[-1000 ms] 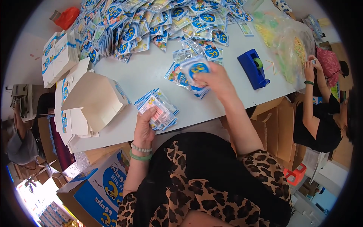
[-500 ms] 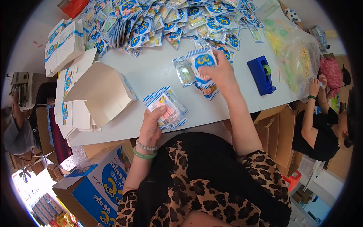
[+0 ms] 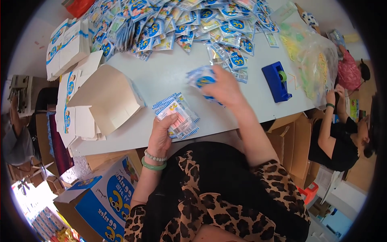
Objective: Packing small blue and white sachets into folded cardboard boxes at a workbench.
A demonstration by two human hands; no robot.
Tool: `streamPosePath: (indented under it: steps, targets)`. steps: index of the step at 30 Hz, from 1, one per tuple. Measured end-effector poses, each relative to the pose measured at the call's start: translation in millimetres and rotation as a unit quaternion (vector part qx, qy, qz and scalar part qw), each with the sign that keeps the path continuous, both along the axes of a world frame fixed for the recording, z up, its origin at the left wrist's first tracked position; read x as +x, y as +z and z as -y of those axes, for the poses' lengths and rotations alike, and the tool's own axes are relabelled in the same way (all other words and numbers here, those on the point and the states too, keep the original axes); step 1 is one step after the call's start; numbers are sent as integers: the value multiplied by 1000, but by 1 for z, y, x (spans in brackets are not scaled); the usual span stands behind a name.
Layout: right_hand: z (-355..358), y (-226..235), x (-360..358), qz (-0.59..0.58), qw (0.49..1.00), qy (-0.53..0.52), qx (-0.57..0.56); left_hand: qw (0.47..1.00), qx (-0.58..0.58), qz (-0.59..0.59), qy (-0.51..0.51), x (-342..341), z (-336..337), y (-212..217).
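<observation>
Flat, glossy plastic packets (image 3: pixel 184 121), stripe-ended, at the bench's (image 3: pixel 161 76) near edge: left hand (image 3: pixel 161 132) clamps them, thumb on top. Right hand (image 3: pixel 226 87), palm down, stretched forward, grips blurred packets (image 3: pixel 199 78) above mid-bench.

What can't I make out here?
In the head view:
Packets in the right hand: motion blur hides their number.
Packet stack in the left hand: lower packets mostly covered by upper ones.
Packet pile: cut off by the top edge.
Right-side co-worker's hands: too small to tell what's held.

Open central tabletop (image 3: pixel 161 76), packet pile (image 3: pixel 181 26) beyond, carton (image 3: pixel 115 103) left, dispenser (image 3: pixel 270 82) right
</observation>
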State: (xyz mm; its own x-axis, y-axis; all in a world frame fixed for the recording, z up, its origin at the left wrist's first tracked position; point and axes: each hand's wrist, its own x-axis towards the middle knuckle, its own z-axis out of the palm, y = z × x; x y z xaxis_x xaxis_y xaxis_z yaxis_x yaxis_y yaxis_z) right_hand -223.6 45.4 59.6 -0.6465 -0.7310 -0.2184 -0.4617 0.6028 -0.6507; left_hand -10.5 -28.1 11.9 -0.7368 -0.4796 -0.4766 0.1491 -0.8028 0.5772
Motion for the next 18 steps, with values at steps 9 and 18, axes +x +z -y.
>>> streamPosePath:
  steps: [9, 18]
  targets:
    - [-41, -12, 5, -76, 993, -8, 90, 998, -14, 67, 10, -11, -8, 8]
    - [-23, 1, 47, 542, 807, -50, -229, 997, -50, 17, 60, -24, -15, 28]
